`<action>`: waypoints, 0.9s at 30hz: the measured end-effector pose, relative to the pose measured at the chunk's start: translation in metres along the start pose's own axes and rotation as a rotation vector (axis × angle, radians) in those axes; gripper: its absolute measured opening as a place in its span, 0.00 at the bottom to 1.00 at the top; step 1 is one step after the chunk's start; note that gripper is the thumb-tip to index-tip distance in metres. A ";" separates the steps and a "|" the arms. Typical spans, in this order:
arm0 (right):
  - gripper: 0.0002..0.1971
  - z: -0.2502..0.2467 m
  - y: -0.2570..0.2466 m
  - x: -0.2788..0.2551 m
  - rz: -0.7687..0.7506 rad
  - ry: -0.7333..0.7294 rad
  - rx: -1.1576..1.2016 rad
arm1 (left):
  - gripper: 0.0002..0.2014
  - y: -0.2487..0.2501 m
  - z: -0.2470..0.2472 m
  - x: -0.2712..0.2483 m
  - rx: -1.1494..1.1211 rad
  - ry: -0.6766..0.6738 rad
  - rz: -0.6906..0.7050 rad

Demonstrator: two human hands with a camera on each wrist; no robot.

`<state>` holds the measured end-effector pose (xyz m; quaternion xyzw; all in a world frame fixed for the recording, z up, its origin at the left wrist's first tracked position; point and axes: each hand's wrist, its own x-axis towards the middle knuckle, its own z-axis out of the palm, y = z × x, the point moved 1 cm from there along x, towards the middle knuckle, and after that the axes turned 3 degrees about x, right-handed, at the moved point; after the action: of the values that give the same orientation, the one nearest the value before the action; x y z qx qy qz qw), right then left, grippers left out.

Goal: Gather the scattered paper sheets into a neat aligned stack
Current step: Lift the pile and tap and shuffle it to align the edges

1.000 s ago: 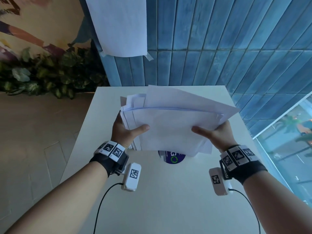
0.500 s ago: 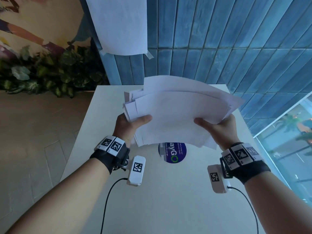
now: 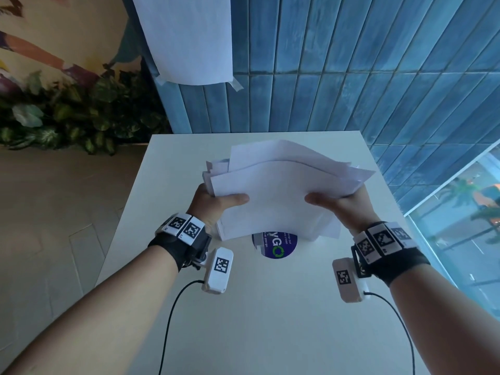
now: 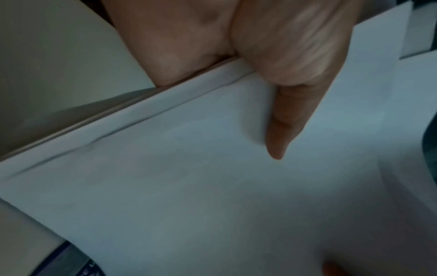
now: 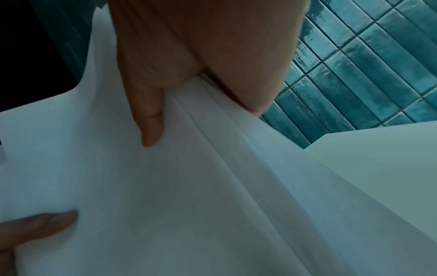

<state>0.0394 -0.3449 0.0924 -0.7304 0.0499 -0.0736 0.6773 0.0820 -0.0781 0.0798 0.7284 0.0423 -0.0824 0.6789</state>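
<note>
A loose bundle of white paper sheets [image 3: 276, 196] is held up over the white table [image 3: 270, 320], its edges fanned out and uneven at the far corners. My left hand [image 3: 216, 203] grips the bundle's left side, thumb on top and fingers underneath. My right hand [image 3: 335, 203] grips the right side the same way. In the left wrist view the left thumb [image 4: 283, 121] presses on the top sheet [image 4: 212, 186]. In the right wrist view the right thumb [image 5: 149, 115] lies on the paper sheets [image 5: 189, 196], whose staggered edges run diagonally.
A round blue sticker [image 3: 278, 249] lies on the table, half hidden under the bundle. A white sheet [image 3: 186, 36] is taped to the blue tiled wall [image 3: 351, 63] behind. Green plants [image 3: 67, 115] stand at the far left. A window [image 3: 460, 212] is to the right.
The bundle has been tilted and lowered toward the table, and both hands have shifted slightly nearer each other. More of the blue sticker shows below the sheets now.
</note>
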 end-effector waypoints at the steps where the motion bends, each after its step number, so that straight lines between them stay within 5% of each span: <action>1: 0.22 -0.002 0.000 0.000 -0.002 0.010 -0.003 | 0.18 0.000 -0.001 0.002 -0.008 0.009 -0.012; 6: 0.40 -0.010 0.009 0.009 0.011 0.046 0.021 | 0.30 0.002 -0.006 0.007 -0.050 0.000 0.037; 11: 0.24 0.003 0.014 0.008 0.019 0.102 -0.009 | 0.14 -0.003 0.010 0.002 0.013 0.101 0.002; 15: 0.18 0.010 0.015 0.006 0.016 0.095 -0.005 | 0.11 -0.003 0.020 0.000 0.031 0.086 0.009; 20: 0.18 0.006 0.004 0.009 -0.068 0.113 -0.038 | 0.21 0.006 0.018 0.001 0.030 0.161 0.098; 23: 0.32 -0.003 -0.002 0.014 -0.117 0.176 0.008 | 0.30 0.015 0.011 0.005 0.034 0.209 0.219; 27: 0.35 0.000 -0.001 0.013 -0.106 0.175 -0.002 | 0.28 0.015 0.013 0.006 0.088 0.188 0.236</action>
<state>0.0524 -0.3471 0.0935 -0.7233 0.0705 -0.1728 0.6648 0.0899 -0.0930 0.0928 0.7619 0.0162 0.0649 0.6442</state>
